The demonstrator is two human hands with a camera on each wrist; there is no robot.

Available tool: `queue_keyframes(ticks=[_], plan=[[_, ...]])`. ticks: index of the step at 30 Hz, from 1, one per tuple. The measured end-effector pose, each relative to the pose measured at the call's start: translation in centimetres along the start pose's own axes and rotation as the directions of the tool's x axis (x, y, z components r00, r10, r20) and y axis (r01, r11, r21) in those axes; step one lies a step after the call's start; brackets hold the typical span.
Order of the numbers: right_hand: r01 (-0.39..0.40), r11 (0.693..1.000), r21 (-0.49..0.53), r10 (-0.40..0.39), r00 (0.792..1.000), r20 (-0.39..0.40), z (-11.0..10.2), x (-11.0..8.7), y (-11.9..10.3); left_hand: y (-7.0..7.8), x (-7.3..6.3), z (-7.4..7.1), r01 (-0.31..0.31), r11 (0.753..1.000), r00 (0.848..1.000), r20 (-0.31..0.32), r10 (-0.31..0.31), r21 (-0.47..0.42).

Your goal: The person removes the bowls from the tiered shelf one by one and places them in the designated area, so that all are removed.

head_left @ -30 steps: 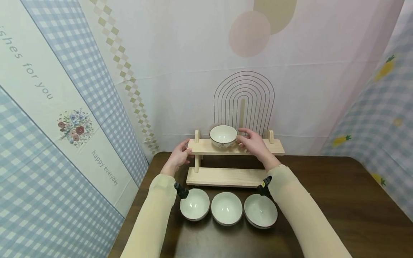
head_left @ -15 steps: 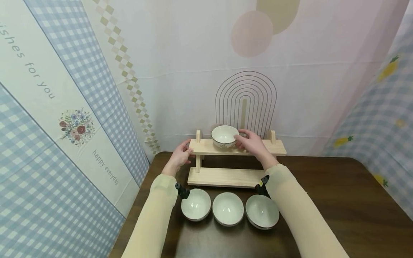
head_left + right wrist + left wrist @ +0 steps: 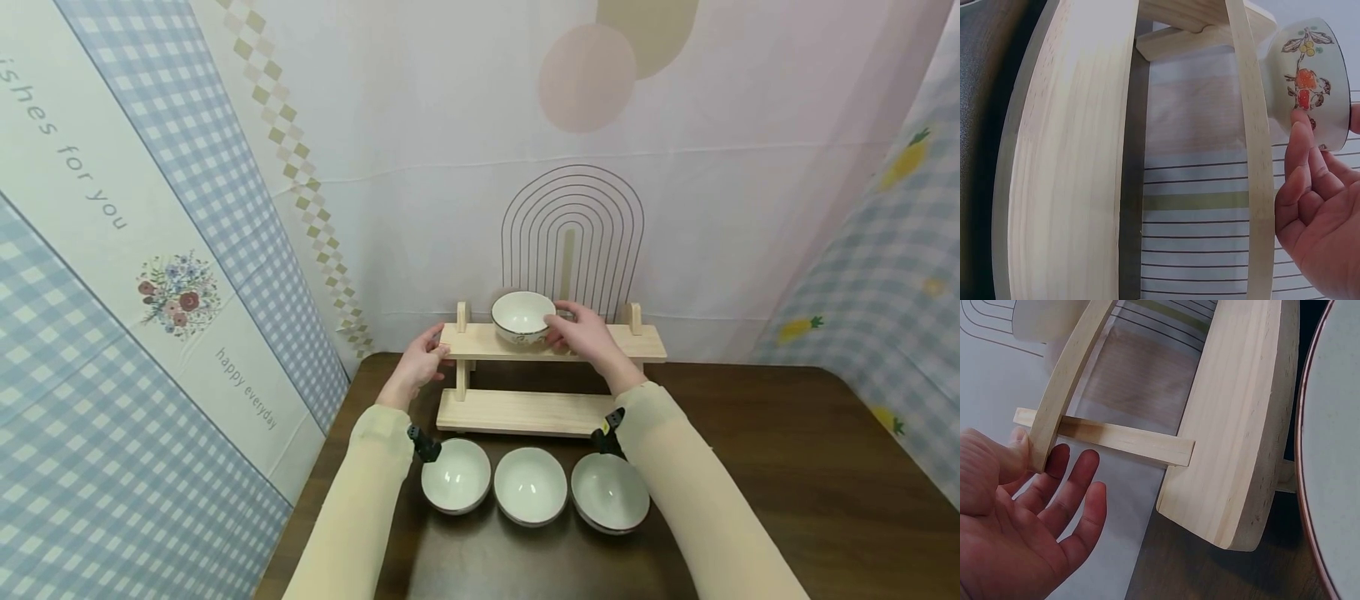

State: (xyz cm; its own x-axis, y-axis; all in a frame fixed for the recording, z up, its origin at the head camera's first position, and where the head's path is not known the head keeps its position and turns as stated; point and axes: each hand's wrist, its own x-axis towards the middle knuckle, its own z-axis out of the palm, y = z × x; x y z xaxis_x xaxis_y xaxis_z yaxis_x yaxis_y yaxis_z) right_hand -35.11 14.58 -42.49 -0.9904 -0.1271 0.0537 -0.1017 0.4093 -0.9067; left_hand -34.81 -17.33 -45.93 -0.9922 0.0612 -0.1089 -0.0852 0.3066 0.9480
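A small white bowl (image 3: 522, 314) with a dark rim sits upright on the upper board of a two-tier wooden shelf (image 3: 480, 343). My right hand (image 3: 588, 335) pinches that bowl at its right side. In the right wrist view, fruit and leaves are painted on the bowl's outside (image 3: 1310, 75), with fingertips against it. At the shelf's left end my left hand (image 3: 417, 364) grips the upper board. The left wrist view has the left hand (image 3: 1035, 512) pinching the board's end (image 3: 1044, 447), the other fingers loosely bent below.
Three white bowls stand in a row on the dark table before the shelf: a left bowl (image 3: 455, 477), a middle bowl (image 3: 530, 487) and a right bowl (image 3: 611, 493). The lower board (image 3: 525, 411) lies just behind them. A patterned cloth (image 3: 420, 208) hangs behind the shelf.
My right thumb has moved in onto the bowl's rim. The head view has shifted slightly; the left hand keeps its place on the board, and the three front bowls have stayed put.
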Motion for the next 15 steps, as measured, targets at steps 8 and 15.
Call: queue_keyframes(ticks=[8, 15], plan=[[-0.009, 0.999, 0.033, 0.008, 1.0, 0.004, 0.32, -0.45, -0.06, -0.09, -0.11, -0.15, -0.007, 1.0, 1.0, 0.01, 0.007, -0.003], [-0.01, 0.998, 0.065, 0.01, 1.0, 0.004, 0.5, -0.99, -0.2, -0.06, -0.39, -0.23, -0.01, 1.0, 1.0, 0.011, 0.01, 0.0]])
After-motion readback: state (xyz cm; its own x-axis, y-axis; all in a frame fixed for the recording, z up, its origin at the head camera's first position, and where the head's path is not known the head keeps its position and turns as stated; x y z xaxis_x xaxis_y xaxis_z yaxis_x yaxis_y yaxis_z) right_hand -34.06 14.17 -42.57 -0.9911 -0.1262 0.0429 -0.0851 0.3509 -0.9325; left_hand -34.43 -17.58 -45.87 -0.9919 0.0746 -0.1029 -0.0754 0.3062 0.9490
